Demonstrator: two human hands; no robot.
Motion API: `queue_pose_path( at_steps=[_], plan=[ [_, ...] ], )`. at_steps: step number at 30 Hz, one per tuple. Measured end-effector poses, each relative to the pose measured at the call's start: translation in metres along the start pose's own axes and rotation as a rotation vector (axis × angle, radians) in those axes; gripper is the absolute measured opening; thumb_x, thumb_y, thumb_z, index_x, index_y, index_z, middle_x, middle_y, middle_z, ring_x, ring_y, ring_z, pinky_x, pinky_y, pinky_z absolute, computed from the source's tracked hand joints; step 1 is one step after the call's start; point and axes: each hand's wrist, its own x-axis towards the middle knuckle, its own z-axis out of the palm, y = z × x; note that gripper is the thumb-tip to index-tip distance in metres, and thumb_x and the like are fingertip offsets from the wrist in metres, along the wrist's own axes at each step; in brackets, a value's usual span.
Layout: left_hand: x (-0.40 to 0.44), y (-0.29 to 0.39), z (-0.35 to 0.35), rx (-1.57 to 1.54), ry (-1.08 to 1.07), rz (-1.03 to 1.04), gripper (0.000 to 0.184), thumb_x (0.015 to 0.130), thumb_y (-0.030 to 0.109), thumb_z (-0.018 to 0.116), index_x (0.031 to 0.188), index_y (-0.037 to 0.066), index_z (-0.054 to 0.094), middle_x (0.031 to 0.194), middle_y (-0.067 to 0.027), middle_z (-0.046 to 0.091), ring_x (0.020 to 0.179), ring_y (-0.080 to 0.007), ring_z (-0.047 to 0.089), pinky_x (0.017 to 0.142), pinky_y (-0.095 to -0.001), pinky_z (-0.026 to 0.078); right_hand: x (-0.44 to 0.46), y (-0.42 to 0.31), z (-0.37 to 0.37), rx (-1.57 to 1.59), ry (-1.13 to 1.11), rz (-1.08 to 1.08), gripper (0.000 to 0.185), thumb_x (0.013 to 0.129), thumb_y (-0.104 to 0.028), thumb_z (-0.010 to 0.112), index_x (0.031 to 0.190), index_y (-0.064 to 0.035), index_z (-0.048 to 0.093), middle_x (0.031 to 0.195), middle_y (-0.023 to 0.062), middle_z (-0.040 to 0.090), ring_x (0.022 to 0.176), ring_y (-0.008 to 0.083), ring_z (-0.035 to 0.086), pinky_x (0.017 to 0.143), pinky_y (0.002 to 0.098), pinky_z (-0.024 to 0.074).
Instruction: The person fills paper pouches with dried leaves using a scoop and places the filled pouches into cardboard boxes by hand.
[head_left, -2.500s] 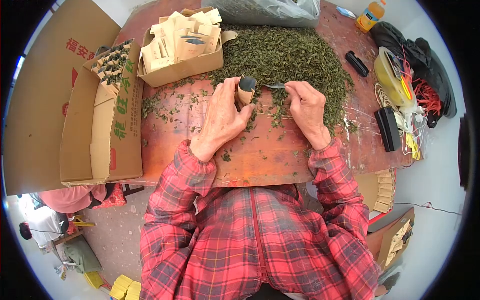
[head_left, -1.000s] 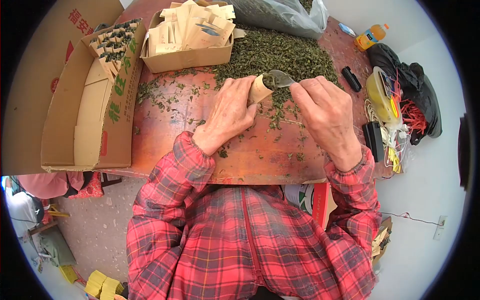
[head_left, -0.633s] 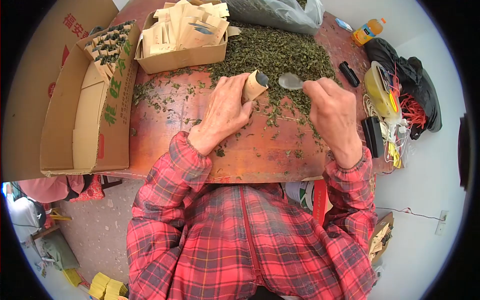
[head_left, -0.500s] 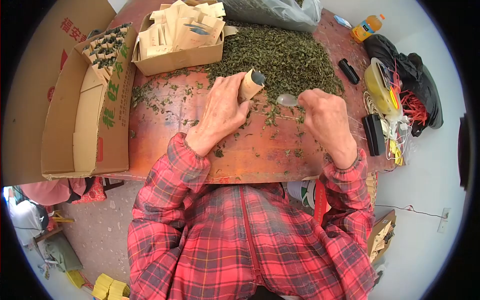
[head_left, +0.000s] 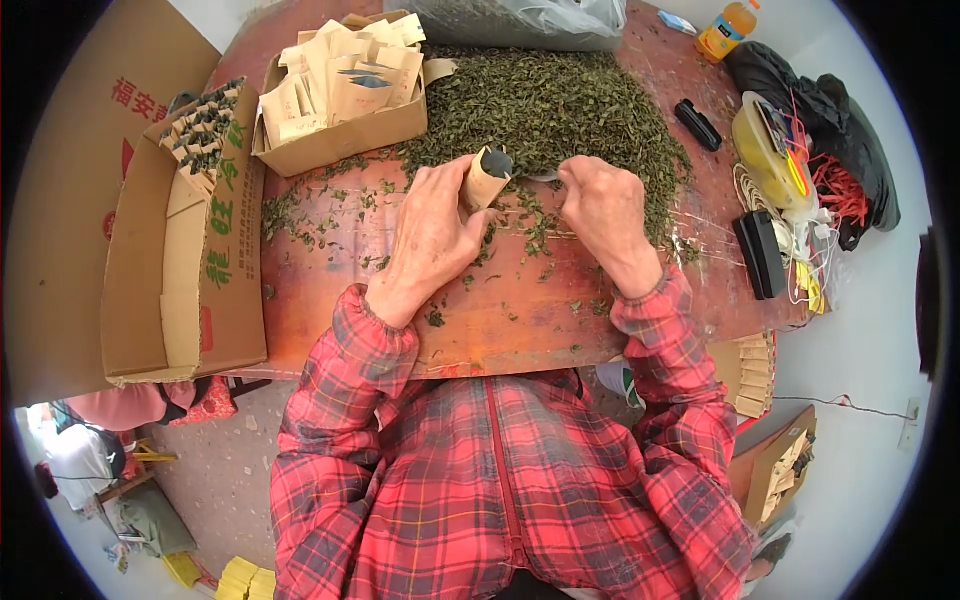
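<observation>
My left hand (head_left: 437, 222) is wrapped round a small brown paper packet (head_left: 484, 183) that stands tilted, its dark-lined mouth open at the top. My right hand (head_left: 607, 210) is closed on a spoon (head_left: 541, 177) whose pale bowl points left, close to the packet; the handle is hidden in my fingers. Just beyond both hands spreads a big heap of dried green leaves (head_left: 540, 100). Loose leaf bits are scattered on the red tabletop (head_left: 380, 300) around them.
At the back left a cardboard box (head_left: 345, 150) holds many paper packets. A taller carton (head_left: 235, 270) with more packets stands nearer on the left. A grey plastic bag (head_left: 520, 25) lies behind the heap. To the right are an orange drink bottle (head_left: 727, 32), a black stapler (head_left: 697, 125) and a yellow basin (head_left: 765, 160).
My right hand has moved left and slightly up, bringing the spoon close to the packet. My left hand still grips the packet. The camera view has shifted a little.
</observation>
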Motion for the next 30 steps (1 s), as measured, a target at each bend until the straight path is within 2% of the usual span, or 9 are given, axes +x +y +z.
queue_pose_path(
  at_steps=[6, 15, 21, 24, 30],
  plan=[
    [-0.001, -0.001, 0.001, 0.002, 0.007, 0.007, 0.061, 0.083, 0.008, 0.085, 0.138, -0.002, 0.061, 0.117, -0.0195, 0.07, 0.106, -0.0374, 0.065, 0.092, -0.0455, 0.054, -0.001, 0.004, 0.021, 0.071, 0.099, -0.002, 0.003, 0.09, -0.004, 0.074, 0.087, -0.0055, 0.074, 0.083, 0.0141, 0.075, 0.07, 0.0354, 0.074, 0.058, 0.0439, 0.058],
    [-0.003, -0.004, 0.002, -0.019, 0.019, 0.003, 0.063, 0.083, 0.008, 0.084, 0.141, -0.001, 0.06, 0.116, -0.0205, 0.069, 0.105, -0.0388, 0.065, 0.091, -0.0467, 0.054, -0.008, 0.009, 0.017, 0.193, 0.134, -0.019, 0.009, 0.092, 0.003, 0.075, 0.1, -0.0015, 0.075, 0.088, 0.013, 0.074, 0.071, 0.0297, 0.073, 0.062, 0.0373, 0.0563],
    [-0.002, -0.003, 0.0, -0.019, -0.007, -0.026, 0.06, 0.084, 0.008, 0.084, 0.139, -0.001, 0.061, 0.117, -0.0213, 0.07, 0.108, -0.0401, 0.065, 0.091, -0.0475, 0.054, -0.006, 0.01, 0.008, 0.208, 0.156, -0.026, 0.01, 0.094, 0.003, 0.075, 0.102, -0.002, 0.076, 0.086, 0.0118, 0.073, 0.068, 0.0254, 0.072, 0.061, 0.0344, 0.0538],
    [-0.002, -0.005, 0.002, -0.039, 0.021, 0.001, 0.06, 0.084, 0.008, 0.084, 0.138, -0.001, 0.061, 0.12, -0.022, 0.07, 0.11, -0.041, 0.065, 0.093, -0.0483, 0.054, -0.005, 0.007, 0.001, 0.238, 0.144, 0.023, 0.01, 0.091, 0.003, 0.077, 0.1, -0.0023, 0.075, 0.088, 0.0128, 0.075, 0.073, 0.0304, 0.073, 0.063, 0.038, 0.0569],
    [-0.003, -0.007, 0.003, -0.049, 0.02, -0.001, 0.061, 0.083, 0.008, 0.084, 0.139, -0.002, 0.06, 0.124, -0.023, 0.07, 0.113, -0.0427, 0.064, 0.097, -0.0497, 0.053, -0.001, 0.006, -0.014, 0.268, 0.149, 0.032, 0.013, 0.091, 0.004, 0.077, 0.102, -0.0027, 0.076, 0.087, 0.0126, 0.074, 0.072, 0.0284, 0.073, 0.063, 0.0362, 0.0554]
  ],
)
